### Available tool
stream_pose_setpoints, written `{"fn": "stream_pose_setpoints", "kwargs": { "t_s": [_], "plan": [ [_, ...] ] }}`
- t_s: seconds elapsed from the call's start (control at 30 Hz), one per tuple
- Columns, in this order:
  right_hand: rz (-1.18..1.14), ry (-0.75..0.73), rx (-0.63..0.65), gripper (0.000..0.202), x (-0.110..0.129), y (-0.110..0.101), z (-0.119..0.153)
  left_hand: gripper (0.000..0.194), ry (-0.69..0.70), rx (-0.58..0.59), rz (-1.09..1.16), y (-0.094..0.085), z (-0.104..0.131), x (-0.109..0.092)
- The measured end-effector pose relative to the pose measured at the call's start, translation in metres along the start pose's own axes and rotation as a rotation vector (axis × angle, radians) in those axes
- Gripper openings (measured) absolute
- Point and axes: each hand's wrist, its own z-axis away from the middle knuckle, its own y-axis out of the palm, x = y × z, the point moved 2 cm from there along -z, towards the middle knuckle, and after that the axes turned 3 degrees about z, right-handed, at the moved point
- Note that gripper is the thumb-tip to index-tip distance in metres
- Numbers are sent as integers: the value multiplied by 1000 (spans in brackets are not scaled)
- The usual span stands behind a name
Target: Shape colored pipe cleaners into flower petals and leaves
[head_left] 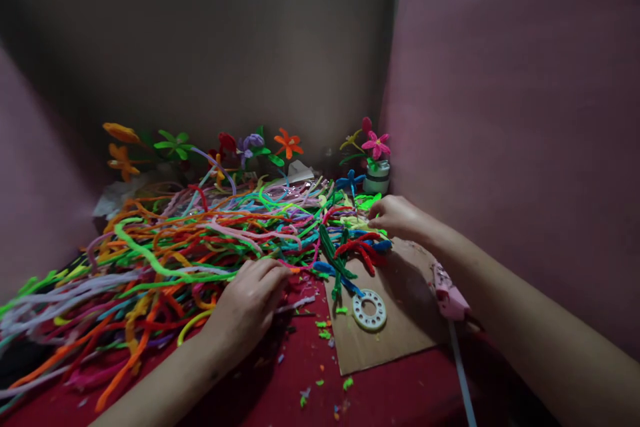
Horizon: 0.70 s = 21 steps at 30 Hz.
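Note:
My left hand [253, 300] rests on the red tabletop at the near edge of a large pile of fuzzy pipe cleaners [175, 260], its fingers loosely bent; I see nothing gripped in it. My right hand [395, 215] reaches over the far edge of a cardboard sheet [395, 340]. Its fingers are pinched together beside yellow pipe cleaner pieces [356, 221]; whatever they hold is hidden. On the cardboard lie a red pipe cleaner flower [363, 250], dark green twisted pieces [334, 250], blue pieces [345, 278] and a pale ring with holes [369, 311].
A pink glue gun [450, 297] lies at the cardboard's right edge, with its cord [463, 373] running toward me. Finished pipe cleaner flowers [287, 143] stand along the back wall. A small white pot [377, 177] holds a pink flower. Fuzzy scraps [325, 333] litter the red cloth.

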Motion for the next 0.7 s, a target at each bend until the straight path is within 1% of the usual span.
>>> {"fn": "stream_pose_setpoints", "kwargs": {
  "t_s": [0.1, 0.17, 0.23, 0.27, 0.33, 0.47, 0.57, 0.7],
  "plan": [
    [2, -142, 6, 18, 11, 15, 16, 20, -28, 25, -15, -2, 3, 3],
    [47, -212, -43, 26, 13, 24, 23, 20, -43, 34, -16, -1, 4, 4],
    [110, -250, -91, 35, 14, 31, 26, 20, -50, 41, -22, 1, 5, 5],
    [141, -251, -96, 35, 14, 34, 27, 20, -49, 49, -28, 2, 5, 5],
    [186, -237, -79, 27, 13, 39, 26, 19, -44, 71, -39, 4, 5, 5],
    [174, -179, -48, 19, 10, 43, 16, 19, -38, 88, -29, 6, 5, 5],
    [148, -132, -47, 16, 5, 39, 8, 20, -42, 98, -17, 8, 5, 6],
    [125, -109, -75, 20, 2, 26, 3, 19, -56, 115, -5, 11, 7, 9]
  ]
}}
